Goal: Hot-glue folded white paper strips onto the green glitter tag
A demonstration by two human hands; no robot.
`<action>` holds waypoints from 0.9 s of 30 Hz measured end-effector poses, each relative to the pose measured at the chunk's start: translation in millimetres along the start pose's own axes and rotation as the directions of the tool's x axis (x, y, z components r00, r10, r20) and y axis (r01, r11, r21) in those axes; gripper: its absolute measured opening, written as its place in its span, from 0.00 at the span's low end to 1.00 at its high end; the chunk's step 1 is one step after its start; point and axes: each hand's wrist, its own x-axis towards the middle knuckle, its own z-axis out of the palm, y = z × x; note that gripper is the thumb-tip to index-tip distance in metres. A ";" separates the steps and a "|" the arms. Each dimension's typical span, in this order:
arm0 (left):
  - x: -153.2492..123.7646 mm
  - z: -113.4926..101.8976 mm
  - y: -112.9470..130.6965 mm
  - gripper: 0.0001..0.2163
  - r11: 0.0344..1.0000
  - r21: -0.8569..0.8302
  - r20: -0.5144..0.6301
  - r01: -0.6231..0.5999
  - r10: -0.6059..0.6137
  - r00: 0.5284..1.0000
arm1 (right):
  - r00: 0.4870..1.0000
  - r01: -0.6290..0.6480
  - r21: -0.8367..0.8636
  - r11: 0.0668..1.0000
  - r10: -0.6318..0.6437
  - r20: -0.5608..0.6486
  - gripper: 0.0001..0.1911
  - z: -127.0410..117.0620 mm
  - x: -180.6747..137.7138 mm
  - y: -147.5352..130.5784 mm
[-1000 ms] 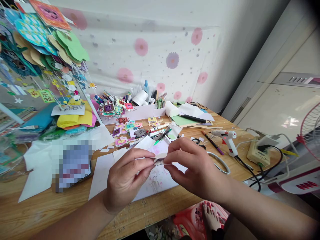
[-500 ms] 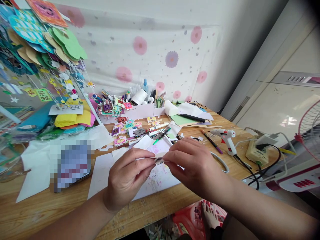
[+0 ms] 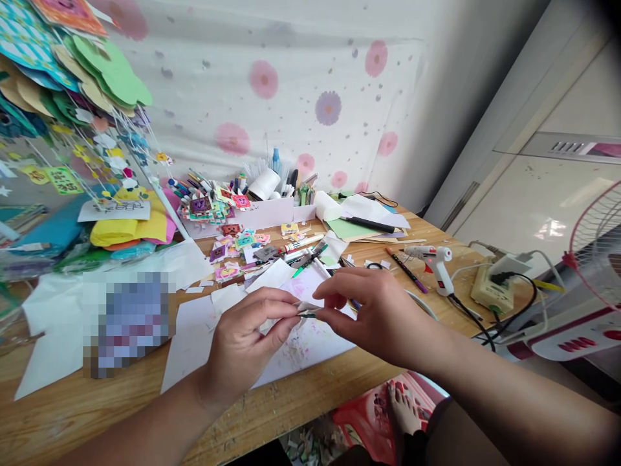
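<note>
My left hand [image 3: 257, 336] pinches a small pale piece of paper [image 3: 305, 306] between thumb and fingers, above the white sheet [image 3: 310, 353] on the desk. The piece is seen nearly edge-on, with a dark underside. My right hand [image 3: 363, 310] is at its right end; the thumb tip appears to touch the edge while the index finger is raised, leaving a gap between them. Beyond the hands lie a green marker [image 3: 306, 262], a white paper piece [image 3: 269, 275] and several small coloured drawn cards [image 3: 245, 239].
A glue gun [image 3: 436, 262] stands at the right near a power strip [image 3: 492, 288] with black cables. A blurred-out device [image 3: 130, 323] lies at the left. Paper hangings [image 3: 107, 71] dangle at upper left. A pen box [image 3: 269, 217] lines the back, and a fan [image 3: 572, 330] is far right.
My right index finger has lifted off the paper piece, and the right hand has opened. My left hand keeps its pinch. The view has shifted slightly.
</note>
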 end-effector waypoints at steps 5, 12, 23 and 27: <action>0.0 1.3 -0.7 0.09 0.991 -0.097 -0.005 0.092 -0.093 0.996 | 0.991 -0.112 0.061 0.992 0.108 0.073 0.04 -1.5 0.7 0.0; 1.4 2.9 -1.1 0.05 0.928 -0.248 0.122 0.279 -0.256 0.959 | 0.974 -0.135 0.031 0.990 0.126 0.189 0.04 -8.7 5.9 -0.3; 0.3 2.9 -10.2 0.03 0.590 -0.402 0.456 0.700 -0.534 0.712 | 0.906 -0.283 0.100 0.954 0.232 0.354 0.03 -11.0 9.1 9.5; 0.7 3.0 -9.9 0.03 0.506 -0.434 0.485 0.745 -0.566 0.667 | 0.874 -0.386 0.271 0.882 0.255 0.414 0.05 -3.9 11.1 14.8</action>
